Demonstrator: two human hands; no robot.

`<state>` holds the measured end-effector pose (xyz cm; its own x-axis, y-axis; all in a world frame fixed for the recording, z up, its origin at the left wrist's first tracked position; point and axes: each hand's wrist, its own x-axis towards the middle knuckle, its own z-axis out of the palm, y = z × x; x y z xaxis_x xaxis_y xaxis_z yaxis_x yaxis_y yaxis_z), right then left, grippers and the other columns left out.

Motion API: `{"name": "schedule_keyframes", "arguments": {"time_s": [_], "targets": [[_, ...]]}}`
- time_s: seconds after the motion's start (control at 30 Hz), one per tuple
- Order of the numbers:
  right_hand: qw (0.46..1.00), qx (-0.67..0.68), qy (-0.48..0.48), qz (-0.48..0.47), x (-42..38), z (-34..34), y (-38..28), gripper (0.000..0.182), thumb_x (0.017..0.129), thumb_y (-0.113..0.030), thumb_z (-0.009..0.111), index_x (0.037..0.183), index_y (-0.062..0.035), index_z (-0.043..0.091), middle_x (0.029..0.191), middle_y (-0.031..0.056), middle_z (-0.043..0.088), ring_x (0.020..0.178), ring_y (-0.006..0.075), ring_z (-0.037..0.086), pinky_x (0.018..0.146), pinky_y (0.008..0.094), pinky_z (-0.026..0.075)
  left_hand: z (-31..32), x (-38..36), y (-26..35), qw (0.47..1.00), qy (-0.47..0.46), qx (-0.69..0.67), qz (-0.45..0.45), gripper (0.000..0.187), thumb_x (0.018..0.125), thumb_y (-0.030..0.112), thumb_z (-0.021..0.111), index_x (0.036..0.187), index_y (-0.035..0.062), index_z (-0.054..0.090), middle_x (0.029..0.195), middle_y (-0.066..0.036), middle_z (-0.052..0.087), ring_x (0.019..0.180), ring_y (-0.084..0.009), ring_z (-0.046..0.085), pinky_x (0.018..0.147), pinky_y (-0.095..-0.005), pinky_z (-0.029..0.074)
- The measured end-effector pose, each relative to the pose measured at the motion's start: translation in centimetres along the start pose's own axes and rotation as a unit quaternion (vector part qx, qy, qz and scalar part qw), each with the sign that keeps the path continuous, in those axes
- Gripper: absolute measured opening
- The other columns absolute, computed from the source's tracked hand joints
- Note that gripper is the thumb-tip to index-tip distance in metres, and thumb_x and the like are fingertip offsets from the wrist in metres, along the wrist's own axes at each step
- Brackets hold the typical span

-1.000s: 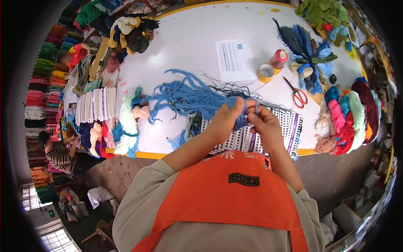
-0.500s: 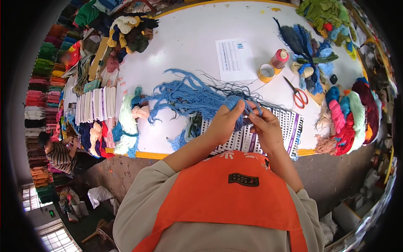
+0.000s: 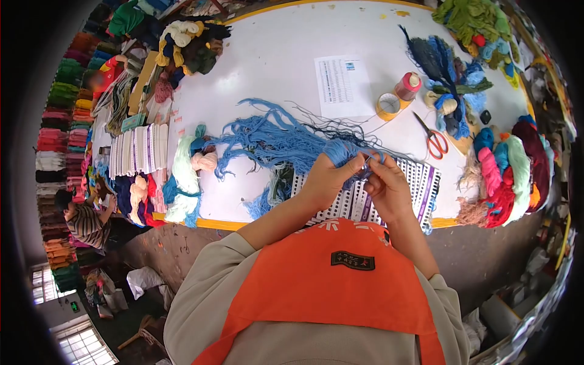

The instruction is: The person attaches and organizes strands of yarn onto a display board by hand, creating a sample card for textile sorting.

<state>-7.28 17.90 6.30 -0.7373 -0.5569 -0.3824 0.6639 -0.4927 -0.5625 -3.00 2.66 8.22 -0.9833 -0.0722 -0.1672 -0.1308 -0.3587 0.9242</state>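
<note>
A long bundle of blue yarn [image 3: 267,141] spreads across the white table, its loose ends toward the left. My left hand [image 3: 328,177] is closed around the right end of this yarn, with the thumb on top. Close beside it, my right hand [image 3: 387,185] pinches a few blue strands between thumb and fingertips. Beneath both hands lie white cards with rows of holes and purple strips [image 3: 420,187], partly covered by my hands and the yarn. Dark thin threads [image 3: 350,129] trail behind the bundle.
Orange-handled scissors [image 3: 435,143], a roll of tape [image 3: 387,106] and a red thread cone [image 3: 407,86] stand right of a printed sheet [image 3: 338,82]. Coloured skeins [image 3: 517,170] line the right edge. More hole cards [image 3: 139,151] lie left. A person in stripes [image 3: 88,224] is at far left.
My left thumb has shifted lower and toward the right hand. The right fingertips have risen slightly, drawing up a blue strand. The yarn bundle stays in place.
</note>
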Motion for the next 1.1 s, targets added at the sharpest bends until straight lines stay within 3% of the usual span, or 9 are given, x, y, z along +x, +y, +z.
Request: {"name": "schedule_keyframes", "arguments": {"time_s": [0.23, 0.3, 0.47, 0.77, 1.1], "targets": [[0.999, -0.027, 0.032, -0.007, 0.3, 0.5, -0.2, 0.014, 0.096, -0.018, 0.057, 0.104, -0.0072, 0.062, 0.079, -0.0043, 0.059, 0.053, 0.0032, 0.043, 0.05, 0.0203, 0.044, -0.4, -0.1, 0.4, 0.999, 0.009, 0.052, 0.008, 0.028, 0.099, 0.023, 0.055, 0.105, -0.0026, 0.064, 0.094, -0.004, 0.066, 0.088, -0.0104, 0.057, 0.079, -0.0253, 0.047], [0.998, -0.049, 0.027, -0.008, 0.4, 0.5, -0.2, 0.016, 0.096, -0.019, 0.058, 0.105, -0.0069, 0.062, 0.078, -0.0043, 0.059, 0.053, 0.0034, 0.043, 0.051, 0.0203, 0.044, -0.7, -0.2, -0.3, 0.997, 0.024, -0.056, -0.036, 0.033, 0.1, 0.027, 0.052, 0.105, -0.0034, 0.064, 0.099, -0.007, 0.066, 0.092, -0.0121, 0.059, 0.082, -0.0263, 0.048], [0.961, -0.273, 0.041, -0.025, 0.4, 0.7, 0.3, 0.018, 0.093, -0.018, 0.065, 0.105, -0.0051, 0.065, 0.082, -0.004, 0.062, 0.065, 0.0019, 0.051, 0.055, 0.0174, 0.045, -1.0, 0.3, -1.8, 0.999, 0.017, -0.039, -0.012, 0.036, 0.101, 0.03, 0.05, 0.105, -0.003, 0.064, 0.108, -0.01, 0.066, 0.097, -0.0139, 0.06, 0.087, -0.028, 0.048], [0.974, -0.224, 0.041, -0.018, 0.6, 0.4, 0.5, 0.025, 0.091, -0.017, 0.066, 0.114, -0.0069, 0.065, 0.089, -0.0041, 0.065, 0.075, 0.0018, 0.056, 0.057, 0.0163, 0.045, -1.1, 0.3, -1.8, 0.999, 0.012, -0.036, -0.021, 0.032, 0.101, 0.026, 0.05, 0.106, -0.0021, 0.064, 0.108, -0.009, 0.066, 0.097, -0.0129, 0.06, 0.087, -0.0277, 0.048], [0.979, -0.201, 0.036, -0.013, 0.9, 0.2, 0.7, 0.024, 0.091, -0.017, 0.066, 0.113, -0.0071, 0.065, 0.088, -0.0043, 0.065, 0.076, 0.0021, 0.057, 0.057, 0.0161, 0.045, -1.1, 0.1, -1.7, 0.997, 0.033, -0.047, -0.055, 0.028, 0.099, 0.022, 0.054, 0.107, -0.0022, 0.065, 0.102, -0.005, 0.067, 0.094, -0.0098, 0.059, 0.085, -0.0259, 0.048]]}}
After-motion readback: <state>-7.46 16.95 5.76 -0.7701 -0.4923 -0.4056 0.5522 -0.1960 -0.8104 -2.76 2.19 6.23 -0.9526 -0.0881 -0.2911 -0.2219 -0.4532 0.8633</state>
